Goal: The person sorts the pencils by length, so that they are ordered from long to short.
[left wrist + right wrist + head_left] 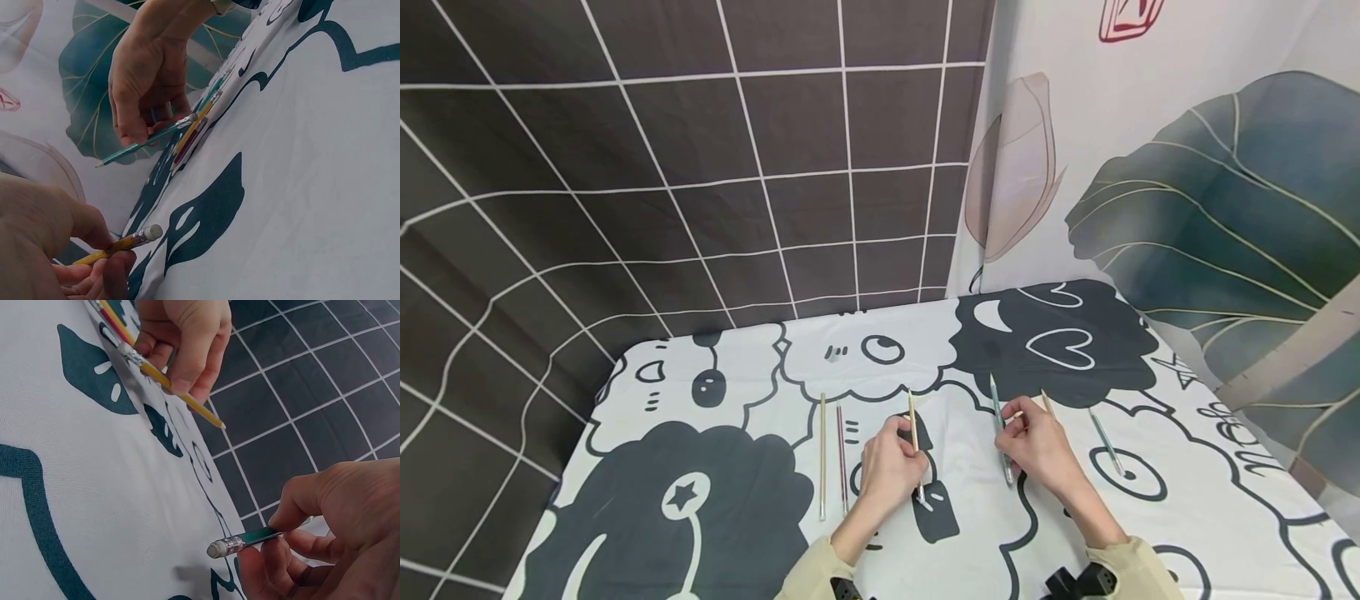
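My left hand (889, 468) pinches a yellow pencil (913, 414) between thumb and fingers. Its white eraser end points towards me, and the tip points away. To the right, my right hand (1041, 448) pinches a green pencil (995, 396), also with its eraser end nearest me. In the right wrist view, the thumb presses on the green barrel just past the metal band (232, 544). The left wrist view shows the held yellow pencil's eraser (152, 232) sticking out beyond the fingertips.
Left of my left hand lie a yellow pencil (822, 467) and a red pencil (841, 446), side by side. Another yellow pencil (1048, 403) lies partly behind my right hand, and a green pencil (1106, 442) rests further right. A black-and-white patterned cloth (970, 500) covers the table, with dark gridded fabric (700, 150) behind.
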Motion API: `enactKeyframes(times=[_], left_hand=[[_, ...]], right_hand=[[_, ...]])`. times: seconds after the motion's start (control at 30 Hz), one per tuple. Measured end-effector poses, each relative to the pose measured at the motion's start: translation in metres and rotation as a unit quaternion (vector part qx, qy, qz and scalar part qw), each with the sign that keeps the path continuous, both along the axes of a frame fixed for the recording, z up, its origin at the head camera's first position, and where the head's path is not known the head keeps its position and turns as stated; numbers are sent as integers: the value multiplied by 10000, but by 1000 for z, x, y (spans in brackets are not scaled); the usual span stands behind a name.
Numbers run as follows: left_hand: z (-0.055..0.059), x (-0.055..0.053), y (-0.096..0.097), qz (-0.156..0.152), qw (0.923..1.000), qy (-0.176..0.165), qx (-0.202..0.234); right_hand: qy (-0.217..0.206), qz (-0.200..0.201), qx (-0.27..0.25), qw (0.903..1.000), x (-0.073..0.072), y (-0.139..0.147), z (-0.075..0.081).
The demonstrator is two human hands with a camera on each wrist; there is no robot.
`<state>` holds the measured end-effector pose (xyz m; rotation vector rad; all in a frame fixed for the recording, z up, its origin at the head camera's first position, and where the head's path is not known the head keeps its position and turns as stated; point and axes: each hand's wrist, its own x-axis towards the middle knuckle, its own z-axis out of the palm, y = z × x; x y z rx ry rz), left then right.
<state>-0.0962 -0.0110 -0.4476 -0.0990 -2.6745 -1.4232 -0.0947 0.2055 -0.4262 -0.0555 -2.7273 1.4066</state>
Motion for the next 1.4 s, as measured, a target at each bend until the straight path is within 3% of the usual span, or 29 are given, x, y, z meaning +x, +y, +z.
enactKeyframes(times=[0.43,1.1,1.4], left_hand=[[1,1,-10,1,9999,-53,-112],[1,1,-23,9,9992,-150,-378],[1,0,-29,235,9974,-192,-653]], right_hand=[[-2,-94,343,9994,1,-7,-1],[-111,44,-2,9999,0,-17,-2],[-51,164,-35,9998,1,-22,-3]])
